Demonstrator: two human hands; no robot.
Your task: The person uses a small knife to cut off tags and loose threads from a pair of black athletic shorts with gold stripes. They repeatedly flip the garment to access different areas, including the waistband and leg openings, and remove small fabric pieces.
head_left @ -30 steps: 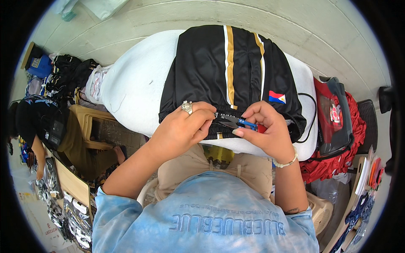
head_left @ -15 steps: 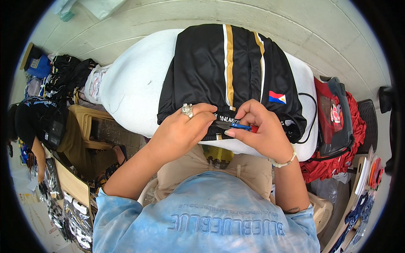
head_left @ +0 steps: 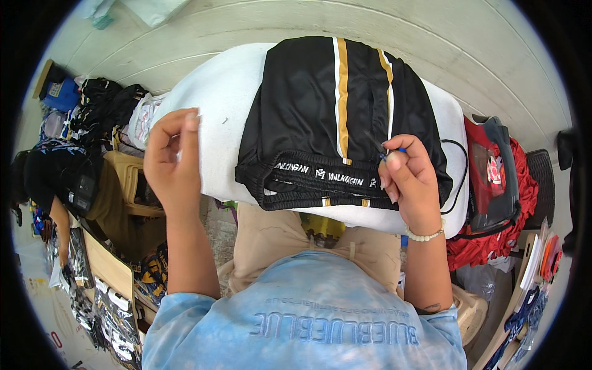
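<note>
Black shorts (head_left: 302,111) with gold and white stripes lie over a white padded board (head_left: 216,80). Their elastic waistband (head_left: 327,179), with white lettering inside, faces me and gapes a little. My right hand (head_left: 408,176) is closed around small thread snips (head_left: 401,150) with a blue handle, held just above the waistband's right part. The dark blades point up and left. Away from the shorts, my left hand (head_left: 176,160) is raised over the board's left side, thumb and fingers pinched together. Whatever it may hold is too small to make out.
A red and grey clothes iron (head_left: 493,172) stands at the board's right end, beside red cloth (head_left: 524,185). Dark garments (head_left: 102,108) are heaped at the left. A person in black (head_left: 55,176) bends near packed clothes and a beige plastic chair (head_left: 135,182).
My left hand has left the waistband and swung up and left. The right hand has lifted the snips up and right, leaving the waistband uncovered.
</note>
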